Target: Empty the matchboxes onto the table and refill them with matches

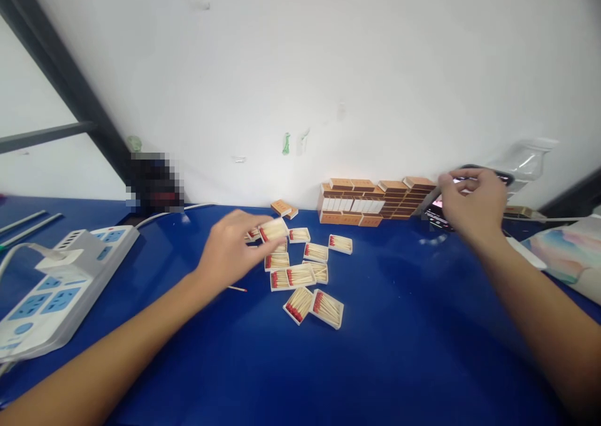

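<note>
My left hand (232, 244) pinches an open matchbox tray (273, 228) full of red-tipped matches, holding it just above other trays. Several more match-filled trays lie on the blue table, among them a pair side by side (293, 276) and one nearest me (327, 309). My right hand (476, 204) is at the right end of a stack of orange matchboxes (351, 219), in front of a lit phone (437, 216). Its fingers are curled together by a blurred grey strip (425, 202); whether they grip it is unclear.
Two matchboxes (282, 207) lie by the wall, left of the stack. A loose match (237, 288) is near my left wrist. At left sits a white power strip (61, 294) with cables. A clear bottle (526, 163) and a pastel-coloured packet (566, 254) are at right.
</note>
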Demonstrator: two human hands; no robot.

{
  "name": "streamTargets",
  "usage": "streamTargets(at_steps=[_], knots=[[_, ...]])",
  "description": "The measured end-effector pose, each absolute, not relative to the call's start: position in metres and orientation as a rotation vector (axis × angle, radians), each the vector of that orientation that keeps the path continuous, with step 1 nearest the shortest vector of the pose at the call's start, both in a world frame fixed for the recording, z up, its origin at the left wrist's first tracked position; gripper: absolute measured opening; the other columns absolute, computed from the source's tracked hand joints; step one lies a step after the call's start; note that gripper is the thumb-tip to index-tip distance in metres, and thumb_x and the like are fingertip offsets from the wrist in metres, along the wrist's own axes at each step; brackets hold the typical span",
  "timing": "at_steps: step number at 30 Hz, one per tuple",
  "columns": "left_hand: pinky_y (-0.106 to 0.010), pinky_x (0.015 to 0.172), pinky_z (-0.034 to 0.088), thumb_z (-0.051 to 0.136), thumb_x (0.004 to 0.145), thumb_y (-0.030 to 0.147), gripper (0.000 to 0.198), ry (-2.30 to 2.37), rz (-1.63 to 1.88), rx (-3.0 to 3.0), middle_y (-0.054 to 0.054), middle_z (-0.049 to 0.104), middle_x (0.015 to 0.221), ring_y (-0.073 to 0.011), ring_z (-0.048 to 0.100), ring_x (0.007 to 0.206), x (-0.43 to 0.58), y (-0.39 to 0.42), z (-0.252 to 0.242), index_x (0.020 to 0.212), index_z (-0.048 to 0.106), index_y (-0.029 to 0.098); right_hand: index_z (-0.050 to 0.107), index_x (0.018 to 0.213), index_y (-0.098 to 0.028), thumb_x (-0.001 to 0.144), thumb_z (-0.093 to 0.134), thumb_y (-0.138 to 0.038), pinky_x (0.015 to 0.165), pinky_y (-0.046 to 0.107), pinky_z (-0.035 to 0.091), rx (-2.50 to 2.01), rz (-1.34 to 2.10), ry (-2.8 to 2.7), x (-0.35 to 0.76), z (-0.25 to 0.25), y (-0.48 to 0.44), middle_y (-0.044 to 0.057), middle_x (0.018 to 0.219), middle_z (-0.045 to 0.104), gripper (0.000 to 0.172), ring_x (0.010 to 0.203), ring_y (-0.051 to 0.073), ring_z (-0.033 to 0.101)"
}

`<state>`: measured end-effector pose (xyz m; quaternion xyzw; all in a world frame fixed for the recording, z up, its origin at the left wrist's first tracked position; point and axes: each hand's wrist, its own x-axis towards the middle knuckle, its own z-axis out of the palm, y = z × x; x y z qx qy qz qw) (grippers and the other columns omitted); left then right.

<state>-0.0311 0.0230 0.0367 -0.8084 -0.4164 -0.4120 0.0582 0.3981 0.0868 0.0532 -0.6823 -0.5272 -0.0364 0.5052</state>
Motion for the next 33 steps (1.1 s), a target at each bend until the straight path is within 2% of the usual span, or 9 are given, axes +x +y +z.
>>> streamTargets(at_steps=[2,6,9,13,15,19,24,29,33], knots=[[-0.037,0.076,0.055,0.079,0.09,0.047,0.032,-1.328,-1.22,-2.309,-0.005,0.081,0.095,-0.0228,0.071,0.082,-0.044,0.032,0.045,0.106,0.079,0.019,0.06,0.099,-0.024,0.095,0.061,-0.036,0.076,0.038,0.043,-1.548,-0.185,-1.272,0.369,0.06,0.067,0.001,0.076,0.057,0.013,0.07,0.019,0.053],[-0.039,0.082,0.054,0.076,0.092,0.049,0.034,-1.41,-1.127,-2.163,-0.007,0.081,0.1,-0.0265,0.072,0.091,-0.063,0.047,0.046,0.108,0.078,0.019,0.071,0.089,-0.024,0.092,0.072,-0.037,0.065,0.032,0.044,-1.334,0.224,-1.823,0.276,0.064,0.021,0.003,0.076,0.066,0.013,0.067,0.018,0.058],[-0.041,0.082,0.055,0.074,0.092,0.049,0.034,-1.428,-1.06,-2.192,-0.008,0.081,0.1,-0.0279,0.072,0.092,-0.067,0.053,0.037,0.109,0.079,0.02,0.075,0.092,-0.023,0.096,0.07,-0.029,0.074,0.032,0.049,-1.049,0.455,-2.368,0.196,0.054,-0.01,0.005,0.093,0.072,0.009,0.082,0.019,0.064],[-0.042,0.083,0.055,0.075,0.091,0.046,0.034,-1.437,-1.007,-2.223,-0.009,0.081,0.099,-0.0294,0.071,0.092,-0.066,0.056,0.028,0.11,0.079,0.018,0.075,0.103,-0.011,0.098,0.069,-0.037,0.083,0.041,0.053,-0.927,0.25,-2.775,0.114,0.043,-0.028,0.017,0.107,0.072,0.027,0.103,0.03,0.066],[-0.042,0.083,0.054,0.075,0.092,0.047,0.035,-1.43,-0.991,-2.224,-0.01,0.081,0.099,-0.0298,0.071,0.092,-0.066,0.057,0.027,0.111,0.079,0.017,0.073,0.109,-0.006,0.099,0.067,-0.027,0.081,0.041,0.055,-1.039,0.237,-2.85,0.09,0.044,-0.029,0.021,0.109,0.072,0.025,0.103,0.031,0.067],[-0.042,0.082,0.054,0.074,0.093,0.049,0.037,-1.415,-0.971,-2.22,-0.01,0.081,0.098,-0.0293,0.071,0.091,-0.069,0.059,0.029,0.11,0.078,0.017,0.075,0.102,-0.007,0.096,0.068,-0.016,0.078,0.039,0.056,-1.072,0.329,-2.962,0.075,0.052,-0.025,0.019,0.104,0.074,0.013,0.097,0.03,0.071],[-0.041,0.082,0.052,0.074,0.093,0.049,0.037,-1.412,-0.964,-2.229,-0.011,0.08,0.097,-0.0288,0.069,0.091,-0.068,0.059,0.028,0.111,0.078,0.017,0.07,0.119,-0.003,0.097,0.072,-0.029,0.084,0.041,0.056,-1.236,0.252,-2.849,0.084,0.052,-0.02,0.024,0.115,0.072,0.034,0.11,0.034,0.069],[-0.041,0.081,0.051,0.075,0.092,0.051,0.039,-1.393,-0.943,-2.238,-0.011,0.08,0.095,-0.0287,0.069,0.089,-0.067,0.059,0.025,0.111,0.078,0.017,0.075,0.096,-0.01,0.099,0.065,-0.024,0.074,0.037,0.053,-1.219,0.276,-2.902,0.089,0.046,-0.023,0.019,0.101,0.075,0.017,0.095,0.031,0.073],[-0.041,0.082,0.051,0.074,0.092,0.051,0.039,-1.387,-0.949,-2.24,-0.011,0.08,0.096,-0.0287,0.069,0.091,-0.066,0.058,0.026,0.111,0.078,0.018,0.072,0.098,-0.012,0.101,0.059,-0.024,0.073,0.034,0.049,-1.081,0.297,-2.849,0.098,0.048,-0.025,0.016,0.104,0.075,0.018,0.093,0.026,0.07]])
